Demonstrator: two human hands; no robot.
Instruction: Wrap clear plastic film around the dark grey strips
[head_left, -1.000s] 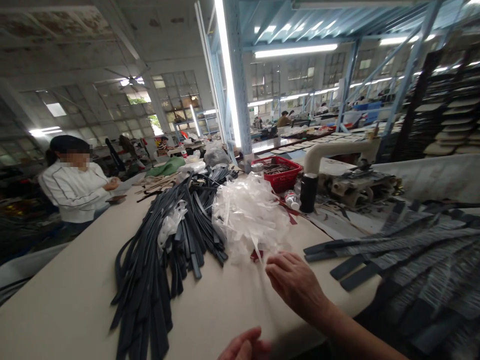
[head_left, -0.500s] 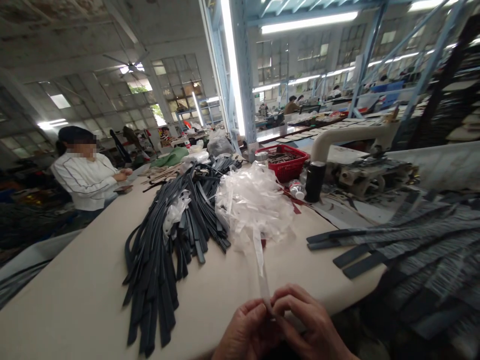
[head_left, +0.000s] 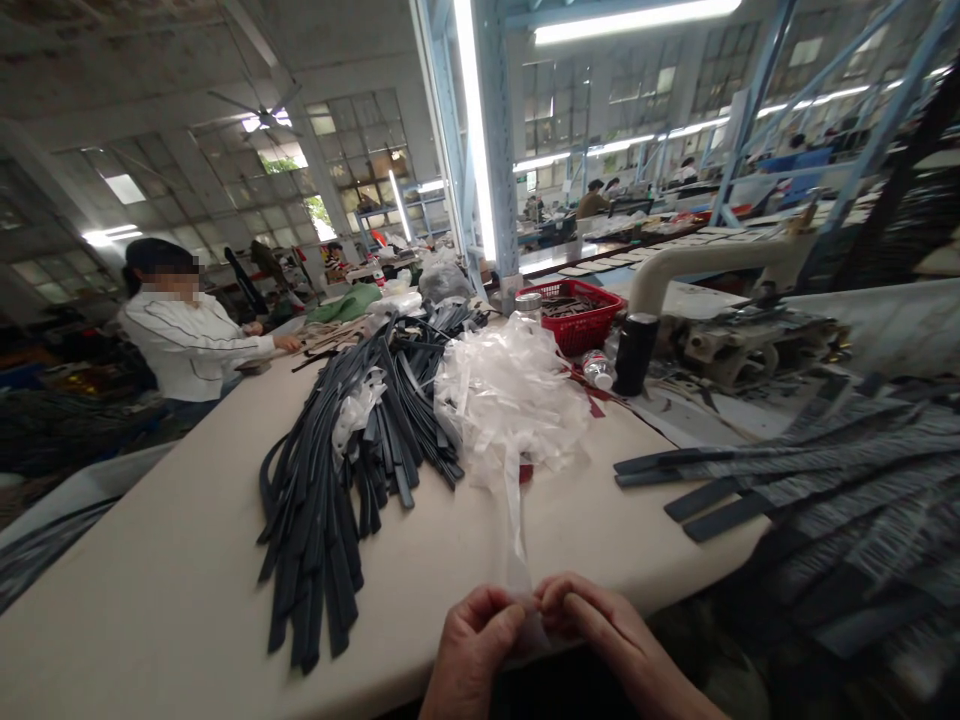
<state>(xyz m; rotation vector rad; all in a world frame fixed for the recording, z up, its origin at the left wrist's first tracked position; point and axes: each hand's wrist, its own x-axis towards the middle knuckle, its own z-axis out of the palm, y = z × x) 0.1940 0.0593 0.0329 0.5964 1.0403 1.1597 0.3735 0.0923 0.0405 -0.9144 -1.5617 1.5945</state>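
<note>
Since earlier, left hand [head_left: 472, 645] and right hand [head_left: 600, 630] stay pinching (grip closed) the clear plastic strip [head_left: 516, 540].

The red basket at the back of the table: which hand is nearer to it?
The right hand, slightly. The red basket lies far ahead and rightward; the left hand sits farther left. Both pinch a clear plastic strip.
</note>
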